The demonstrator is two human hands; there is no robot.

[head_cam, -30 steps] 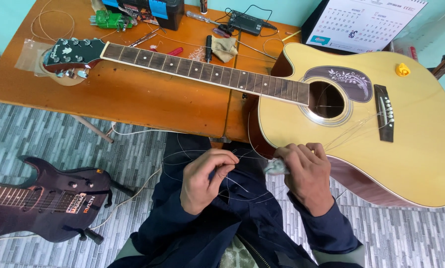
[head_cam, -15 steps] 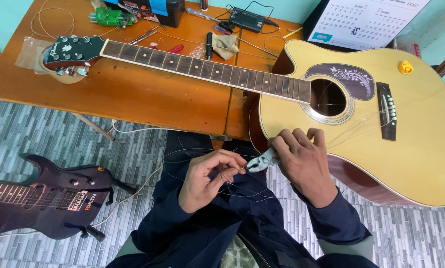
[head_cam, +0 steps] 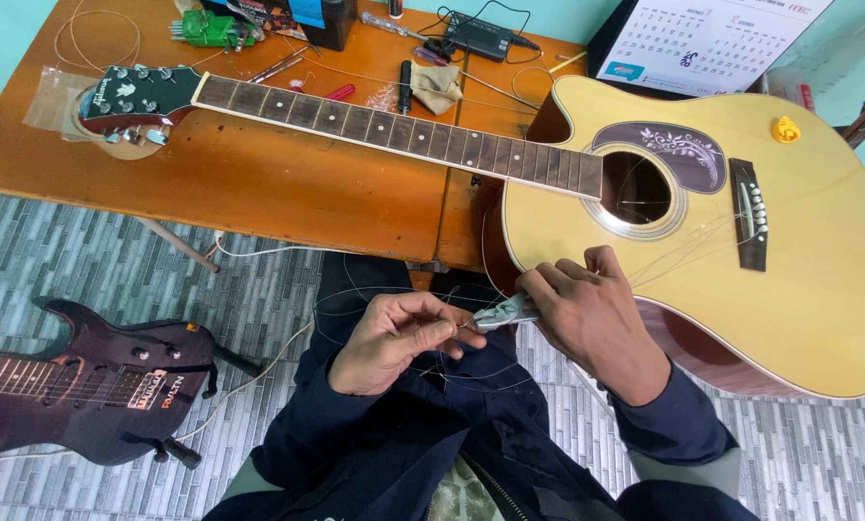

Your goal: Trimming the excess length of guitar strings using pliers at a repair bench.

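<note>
A pale yellow acoustic guitar [head_cam: 799, 251] lies across the wooden table [head_cam: 259, 193], its neck [head_cam: 394, 130] reaching left to a dark headstock [head_cam: 133, 96]. Over my lap, my right hand [head_cam: 596, 323] grips small metal pliers [head_cam: 502, 314] whose jaws point left. My left hand [head_cam: 394, 338] pinches a thin guitar string [head_cam: 452, 371] right at the pliers' tip. Loose strings trail from the bridge [head_cam: 749, 212] toward my hands.
A dark electric guitar [head_cam: 75, 386] lies on the tiled floor at left. At the table's back are a green tool [head_cam: 201, 27], a black box [head_cam: 485, 37], a cloth [head_cam: 437, 87], coiled strings and a calendar [head_cam: 712, 43]. A yellow pick [head_cam: 785, 128] rests on the guitar's body.
My hands were bunched together over the strings; the right one has brought the pliers out and their jaws now meet the string that my left fingers pinch.
</note>
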